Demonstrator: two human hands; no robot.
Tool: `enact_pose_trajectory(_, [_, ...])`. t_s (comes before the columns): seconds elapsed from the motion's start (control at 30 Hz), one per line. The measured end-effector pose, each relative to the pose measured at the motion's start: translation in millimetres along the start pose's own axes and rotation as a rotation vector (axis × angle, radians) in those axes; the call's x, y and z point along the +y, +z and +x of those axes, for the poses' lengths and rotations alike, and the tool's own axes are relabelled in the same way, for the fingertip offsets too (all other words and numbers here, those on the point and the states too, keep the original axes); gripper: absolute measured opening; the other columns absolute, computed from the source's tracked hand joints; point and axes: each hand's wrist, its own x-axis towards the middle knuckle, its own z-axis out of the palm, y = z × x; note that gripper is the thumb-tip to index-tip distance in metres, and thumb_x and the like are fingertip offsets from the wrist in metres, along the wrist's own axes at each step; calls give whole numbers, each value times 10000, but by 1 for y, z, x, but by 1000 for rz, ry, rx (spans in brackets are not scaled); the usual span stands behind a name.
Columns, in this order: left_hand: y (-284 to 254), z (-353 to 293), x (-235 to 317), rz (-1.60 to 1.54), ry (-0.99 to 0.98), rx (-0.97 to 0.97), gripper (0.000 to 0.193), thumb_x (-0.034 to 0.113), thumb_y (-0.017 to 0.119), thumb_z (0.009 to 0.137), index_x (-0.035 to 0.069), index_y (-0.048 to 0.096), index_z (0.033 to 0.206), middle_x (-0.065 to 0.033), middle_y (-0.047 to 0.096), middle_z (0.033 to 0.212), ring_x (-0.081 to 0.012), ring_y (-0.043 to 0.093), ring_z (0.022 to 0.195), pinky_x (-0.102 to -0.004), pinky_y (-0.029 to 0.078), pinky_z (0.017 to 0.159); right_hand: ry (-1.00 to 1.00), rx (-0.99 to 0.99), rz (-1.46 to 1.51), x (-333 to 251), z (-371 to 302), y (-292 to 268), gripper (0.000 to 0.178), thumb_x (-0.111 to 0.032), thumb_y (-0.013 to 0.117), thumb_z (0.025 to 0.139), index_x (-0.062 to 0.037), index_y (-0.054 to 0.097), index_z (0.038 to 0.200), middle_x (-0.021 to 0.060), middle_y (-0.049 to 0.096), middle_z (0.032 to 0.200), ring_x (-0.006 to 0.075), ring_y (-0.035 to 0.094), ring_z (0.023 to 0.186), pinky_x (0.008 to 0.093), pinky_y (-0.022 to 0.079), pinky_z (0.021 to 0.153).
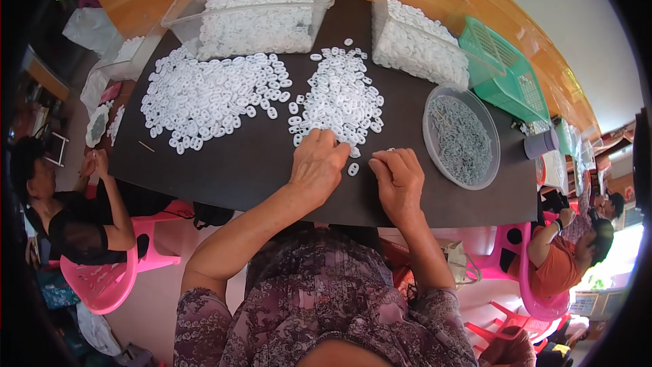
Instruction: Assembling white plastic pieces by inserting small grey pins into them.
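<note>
Two piles of small white oval plastic pieces with two holes each lie on the dark table. My left hand (317,166) is at the near edge of the middle pile (341,92), its fingers bent and closed among the pieces; what they pinch is hidden. A single white two-holed piece (353,169) lies between my hands. To its right, my right hand (399,180) is closed, thumb against curled fingers, over the table. A speck of white shows by its fingertips, too small to name. The wider pile (210,95) spreads to the left.
At the back stand two clear bins (258,24) (421,44) of white pieces and a green basket (506,95). A round tub (494,163) of small grey metal-looking parts is right, beside a grey-lidded container (541,143). A thin stick (146,146) lies left. People sit on both sides.
</note>
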Motion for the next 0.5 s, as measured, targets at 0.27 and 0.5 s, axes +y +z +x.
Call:
enact_pose_trajectory(0.27, [-24, -10, 2, -729, -532, -33, 61, 61, 654, 811, 29, 605, 828, -12, 597, 720, -116, 547, 626, -270, 432, 558, 94, -47, 171, -9, -1, -3, 102, 21, 661, 756, 9, 648, 857, 92, 587, 735, 207, 554, 676, 304, 436, 608])
enact_pose_trajectory(0.5, [-40, -12, 0, -1435, -896, -123, 88, 101, 625, 887, 13, 629, 895, -52, 639, 733, -80, 553, 612, -203, 436, 562, 397, -206, 559, -28, 3, 13, 90, 26, 630, 824, 10, 652, 909, 36, 616, 811, 83, 573, 773, 224, 454, 694])
